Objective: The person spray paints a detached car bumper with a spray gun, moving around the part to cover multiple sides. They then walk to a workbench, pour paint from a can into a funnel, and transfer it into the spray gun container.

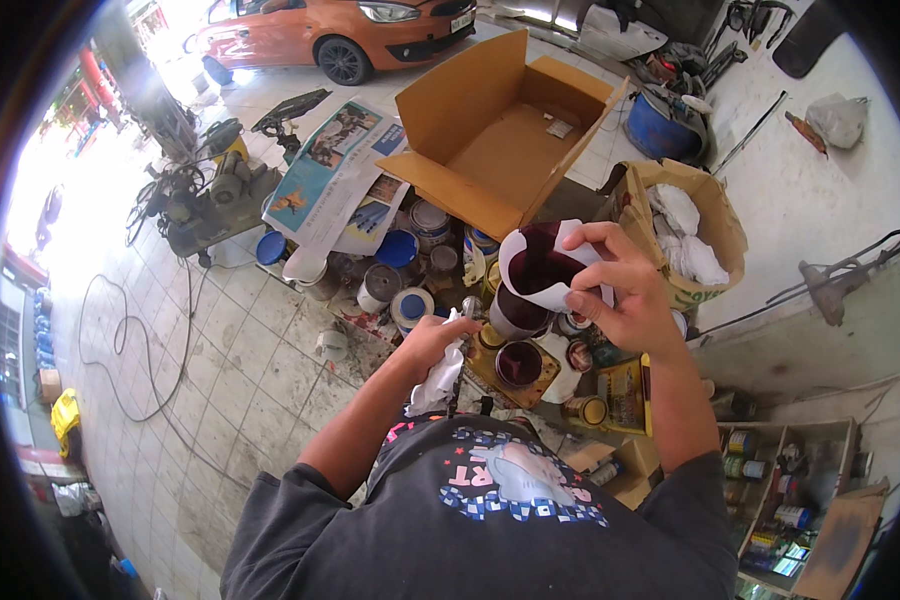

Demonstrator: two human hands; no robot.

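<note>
My right hand (625,290) pinches the rim of a white, paper-like sleeve or cone (558,297) whose inside is coated dark red. Right under it stands a can or cup (515,316) with dark red on it; whether the two touch, I cannot tell. Closer to me, a round cup (519,364) of dark red liquid sits on a stained yellow tin (483,376). My left hand (435,340) is closed around a crumpled white cloth or tissue (438,382). Beside its fingers shows a shiny metal part (471,306), mostly hidden.
Several paint cans (378,287) crowd the far side of my hands, partly under a newspaper (335,170). Behind them is an open cardboard box (495,135). A carton with white wads (685,235) stands right. A compressor (220,200) and a hose (130,320) lie left; an orange car (340,30) is beyond.
</note>
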